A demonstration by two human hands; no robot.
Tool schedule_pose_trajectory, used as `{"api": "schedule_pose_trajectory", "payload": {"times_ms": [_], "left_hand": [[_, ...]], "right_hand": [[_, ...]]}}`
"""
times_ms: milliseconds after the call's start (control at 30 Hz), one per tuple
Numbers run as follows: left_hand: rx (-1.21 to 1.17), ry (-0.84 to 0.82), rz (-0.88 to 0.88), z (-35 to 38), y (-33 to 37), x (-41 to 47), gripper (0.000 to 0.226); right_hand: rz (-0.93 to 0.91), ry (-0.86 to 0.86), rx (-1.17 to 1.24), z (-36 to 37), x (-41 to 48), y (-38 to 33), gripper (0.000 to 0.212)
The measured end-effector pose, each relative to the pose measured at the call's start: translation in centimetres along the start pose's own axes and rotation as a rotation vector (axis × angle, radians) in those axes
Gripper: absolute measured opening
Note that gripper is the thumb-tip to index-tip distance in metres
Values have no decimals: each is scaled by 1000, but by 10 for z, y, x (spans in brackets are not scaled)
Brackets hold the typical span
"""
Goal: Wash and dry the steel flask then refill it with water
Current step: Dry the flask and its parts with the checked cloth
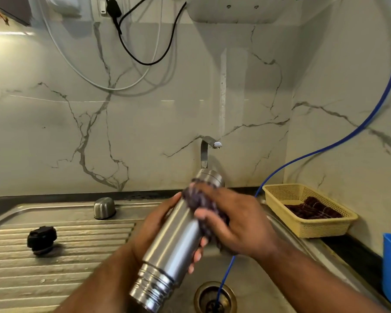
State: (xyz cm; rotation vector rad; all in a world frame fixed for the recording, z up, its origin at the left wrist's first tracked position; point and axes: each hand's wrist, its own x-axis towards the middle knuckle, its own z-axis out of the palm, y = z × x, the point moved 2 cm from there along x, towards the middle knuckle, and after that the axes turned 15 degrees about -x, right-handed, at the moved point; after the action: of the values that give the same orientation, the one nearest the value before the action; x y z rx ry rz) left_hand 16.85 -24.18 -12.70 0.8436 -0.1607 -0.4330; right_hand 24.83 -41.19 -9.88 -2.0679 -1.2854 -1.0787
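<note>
Over the sink (269, 288), we hold the steel flask (174, 242) tilted, open mouth toward us. Our left hand (152, 229) curls round its middle from beneath; our right hand (242, 222) presses a dark cloth (200, 205) to its far end, fingers bent over the wad. Wiping seems under way — washing or drying, we cannot tell. Next: work the cloth toward the threaded neck.

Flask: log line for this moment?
left hand holds steel flask over sink | right hand presses dark cloth on it | steel cap, black stopper on drainboard
</note>
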Motion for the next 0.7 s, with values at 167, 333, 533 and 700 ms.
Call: {"api": "schedule_pose_trajectory", "payload": {"times_ms": [167, 333, 533, 700], "left_hand": [[81, 183, 26, -4, 1, -3, 80], [11, 294, 148, 1, 0, 1, 68], [102, 361, 155, -3, 2, -1, 65], [18, 332, 191, -4, 7, -3, 74]], "right_hand": [[269, 46, -19, -6, 14, 25, 63], [-185, -229, -112, -6, 8, 0, 58], [236, -108, -55, -2, 11, 23, 71], [-132, -270, -54, -5, 8, -12, 56]]}}
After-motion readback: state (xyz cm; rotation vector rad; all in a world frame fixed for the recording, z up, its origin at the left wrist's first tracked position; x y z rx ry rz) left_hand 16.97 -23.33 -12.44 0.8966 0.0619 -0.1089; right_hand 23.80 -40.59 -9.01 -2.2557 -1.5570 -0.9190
